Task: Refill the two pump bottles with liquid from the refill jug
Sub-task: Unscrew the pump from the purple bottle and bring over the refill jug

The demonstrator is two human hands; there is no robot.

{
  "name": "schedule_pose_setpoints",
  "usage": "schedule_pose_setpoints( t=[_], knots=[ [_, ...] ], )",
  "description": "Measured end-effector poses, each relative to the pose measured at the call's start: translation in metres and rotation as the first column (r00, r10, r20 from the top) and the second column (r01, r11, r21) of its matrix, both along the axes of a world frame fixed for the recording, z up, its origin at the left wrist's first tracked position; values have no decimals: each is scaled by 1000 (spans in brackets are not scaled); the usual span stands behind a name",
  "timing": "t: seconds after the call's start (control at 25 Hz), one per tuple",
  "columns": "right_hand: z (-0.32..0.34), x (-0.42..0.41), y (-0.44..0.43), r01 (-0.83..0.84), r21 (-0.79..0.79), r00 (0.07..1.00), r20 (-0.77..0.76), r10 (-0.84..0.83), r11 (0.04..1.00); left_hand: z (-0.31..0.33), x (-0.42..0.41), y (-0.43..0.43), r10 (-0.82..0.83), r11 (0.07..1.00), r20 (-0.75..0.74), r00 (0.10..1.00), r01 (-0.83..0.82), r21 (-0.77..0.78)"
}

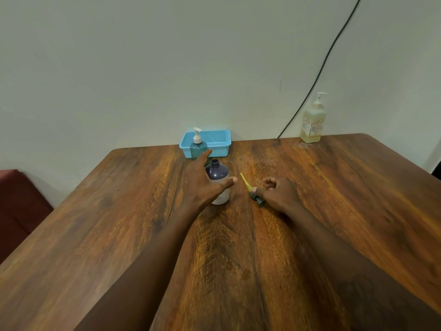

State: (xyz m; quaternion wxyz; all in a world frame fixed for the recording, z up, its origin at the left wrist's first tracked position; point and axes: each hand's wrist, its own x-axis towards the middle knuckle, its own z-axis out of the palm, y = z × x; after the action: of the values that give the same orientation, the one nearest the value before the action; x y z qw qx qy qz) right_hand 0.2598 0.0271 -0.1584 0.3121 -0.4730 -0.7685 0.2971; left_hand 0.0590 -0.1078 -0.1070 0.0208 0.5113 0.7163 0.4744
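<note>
So the dark purple bottle (218, 172) is standing mid-counter (238, 259) with its neck open, no pump on it. The left hand (202, 185) has its fingers spread wide around it, thumb across the front; can't tell if it's actually touching. The right hand (278, 194), just to the right, is curled up and pinching the pump head (256, 199), whose yellow tube lies low over the wood. A teal pump bottle (198, 145) stands behind, in front of a blue basket (217, 139). A yellowish pump bottle (313, 123) sits in the far right corner.
</note>
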Motion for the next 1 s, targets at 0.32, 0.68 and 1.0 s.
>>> schedule_pose_setpoints(
  t=[0.32,0.68,1.0],
  knots=[
    [19,2,-10,-41,21,999,-12,41,999,23,18,0,0,1000,-154,988,4,27],
    [49,16,-4,-11,84,997,-77,17,996,48,57,37,-77,996,-227,971,84,21],
    [64,48,36,73,120,991,-117,-59,990,51,85,88,-161,987,-144,976,156,-48]
  ],
)
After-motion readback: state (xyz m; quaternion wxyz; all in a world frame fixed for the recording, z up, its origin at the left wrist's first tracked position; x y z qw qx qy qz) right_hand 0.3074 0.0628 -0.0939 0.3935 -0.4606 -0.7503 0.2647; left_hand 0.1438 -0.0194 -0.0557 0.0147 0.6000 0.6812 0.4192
